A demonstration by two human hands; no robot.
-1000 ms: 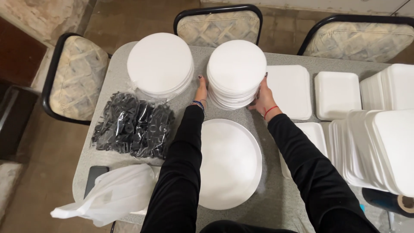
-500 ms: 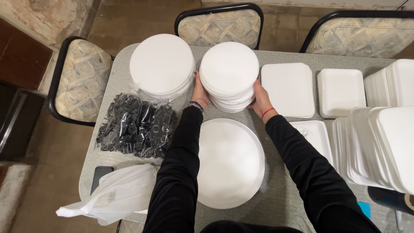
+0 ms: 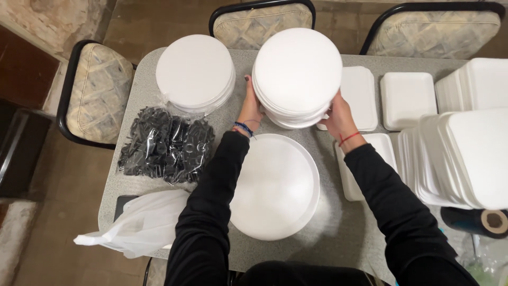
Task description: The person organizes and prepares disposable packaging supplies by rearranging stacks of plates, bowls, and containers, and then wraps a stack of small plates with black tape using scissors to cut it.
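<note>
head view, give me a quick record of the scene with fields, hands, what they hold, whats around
left hand: grips the left side of the stack of round white plates
right hand: grips the right side of the same stack
nearer the person: large round white plate lying flat
far left: second stack of round plates in clear wrap
left: bag of black cutlery, white plastic bag
right: white foam containers, tall leaning stacks of them
surface: grey table, padded chairs around it

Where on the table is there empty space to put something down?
Bare tabletop shows near the front edge, right of the big plate, and a narrow strip between the two far plate stacks. The right side is crowded with white trays.
</note>
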